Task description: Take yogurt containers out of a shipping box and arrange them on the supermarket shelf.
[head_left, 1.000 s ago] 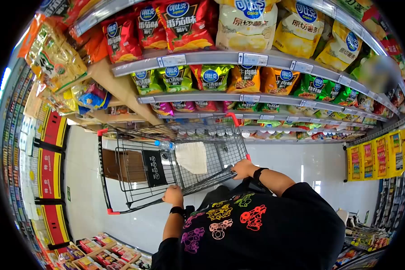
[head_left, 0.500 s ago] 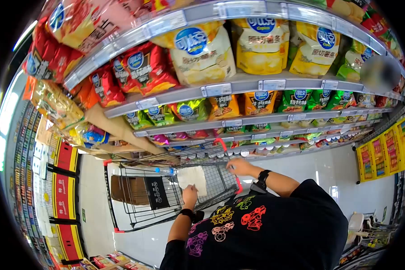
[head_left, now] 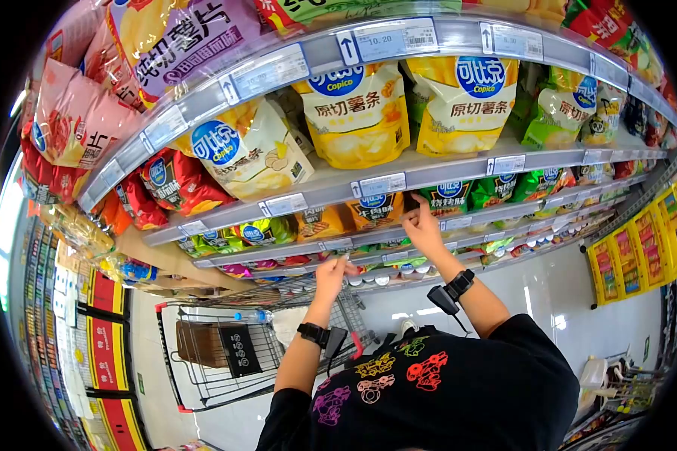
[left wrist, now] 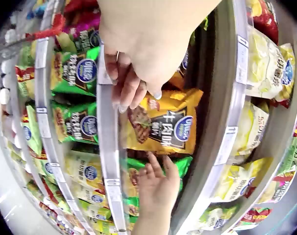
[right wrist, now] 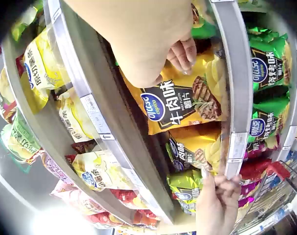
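An orange bag of beef-flavour chips (head_left: 376, 211) stands on a shelf below the yellow-and-white chip bags. At its right side is my right hand (head_left: 423, 227), its fingertips right at the bag's edge. From the left wrist, that bag (left wrist: 168, 122) shows between both hands, the right hand (left wrist: 159, 188) with fingers extended toward it. My left hand (head_left: 331, 278) is in front of the shelf, lower and further left, fingers loosely bent and holding nothing. In the right wrist view, the left hand (right wrist: 217, 200) is by the shelf edge, near a second orange bag (right wrist: 195, 149).
A wire shopping cart (head_left: 218, 376) with a clear bottle (head_left: 253, 316) and a pale cloth bag (head_left: 288, 325) stands at the left. Green chip bags (head_left: 495, 190) line the same shelf to the right. A yellow rack (head_left: 639, 252) stands at the far right.
Both hands have left the cart and reached forward to the shelf, the right one to the orange bag. The shelves appear closer, and the cart sits lower and further left in view.
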Available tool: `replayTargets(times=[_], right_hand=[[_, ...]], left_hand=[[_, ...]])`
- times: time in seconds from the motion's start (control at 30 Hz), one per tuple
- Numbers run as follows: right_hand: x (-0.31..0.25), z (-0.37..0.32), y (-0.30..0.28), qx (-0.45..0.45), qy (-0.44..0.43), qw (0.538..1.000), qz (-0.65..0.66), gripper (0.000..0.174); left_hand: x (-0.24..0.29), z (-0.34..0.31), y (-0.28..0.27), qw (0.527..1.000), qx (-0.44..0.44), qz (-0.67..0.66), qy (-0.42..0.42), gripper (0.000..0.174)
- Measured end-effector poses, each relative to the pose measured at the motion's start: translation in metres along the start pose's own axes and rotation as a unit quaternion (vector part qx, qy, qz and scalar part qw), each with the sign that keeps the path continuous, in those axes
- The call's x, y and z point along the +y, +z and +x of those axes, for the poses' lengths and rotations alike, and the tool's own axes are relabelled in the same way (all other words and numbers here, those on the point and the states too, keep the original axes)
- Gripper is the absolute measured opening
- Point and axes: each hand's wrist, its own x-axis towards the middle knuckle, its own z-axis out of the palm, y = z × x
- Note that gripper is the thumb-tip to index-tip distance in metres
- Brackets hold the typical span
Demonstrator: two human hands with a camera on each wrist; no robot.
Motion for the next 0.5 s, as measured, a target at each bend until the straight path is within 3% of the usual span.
replayTargets(times=[0.1, 0.2, 0.3, 0.33, 0.47, 0.5], right_hand=[[-0.013, 0.019, -0.001, -0.036, 0.051, 0.997, -0.040, 0.066], [-0.009, 0.031, 0.002, -0.072, 0.032, 0.997, -0.010, 0.073], [-0.010, 0.040, -0.001, -0.109, 0.035, 0.993, 0.000, 0.077], [-0.005, 0.043, 0.000, -0.120, 0.047, 0.992, -0.009, 0.078], [-0.006, 0.047, -0.002, -0.180, 0.055, 0.982, -0.019, 0.080], [-0.008, 0.046, -0.003, -0.193, 0.048, 0.980, -0.014, 0.080]], left_hand=[[0.038, 0.018, 0.013, 0.999, 0.008, -0.006, 0.035, 0.030], [0.062, 0.034, 0.020, 0.993, 0.017, -0.116, 0.023, 0.021], [0.069, 0.043, 0.019, 0.990, 0.050, -0.017, 0.129, 0.018], [0.067, 0.045, 0.017, 0.992, 0.026, -0.069, 0.101, 0.020], [0.061, 0.054, 0.026, 0.987, 0.020, -0.002, 0.163, 0.015], [0.059, 0.057, 0.026, 0.991, 0.000, -0.015, 0.134, 0.014]])
